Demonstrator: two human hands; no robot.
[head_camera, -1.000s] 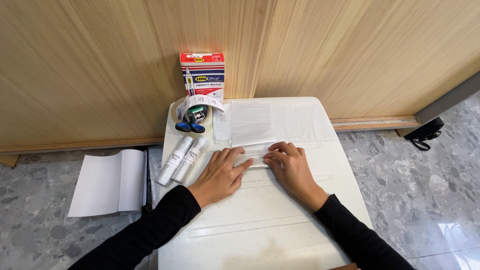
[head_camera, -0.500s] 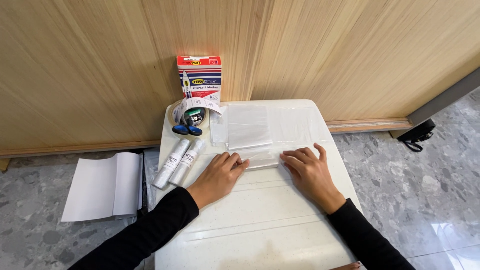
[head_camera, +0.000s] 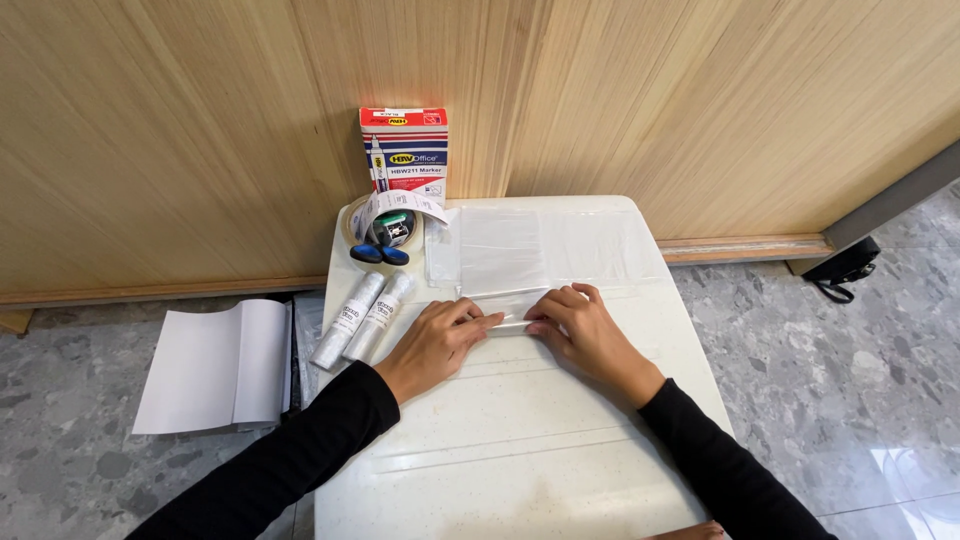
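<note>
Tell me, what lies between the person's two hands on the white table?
In the head view, a narrow folded strip of clear plastic film spans the gap between the left hand and right hand; both hands' fingertips press on it.

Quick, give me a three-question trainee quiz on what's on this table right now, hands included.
1. True or false: both hands press on the clear plastic sheet at its near edge.
2. What lies just to the left of the left hand? A) a stapler B) two white tubes C) a cup
3. What stands against the wooden wall behind the table?

Key
1. True: the left hand and the right hand lie flat on the folded near edge of the sheet.
2. B
3. A red, white and blue marker box.
</note>
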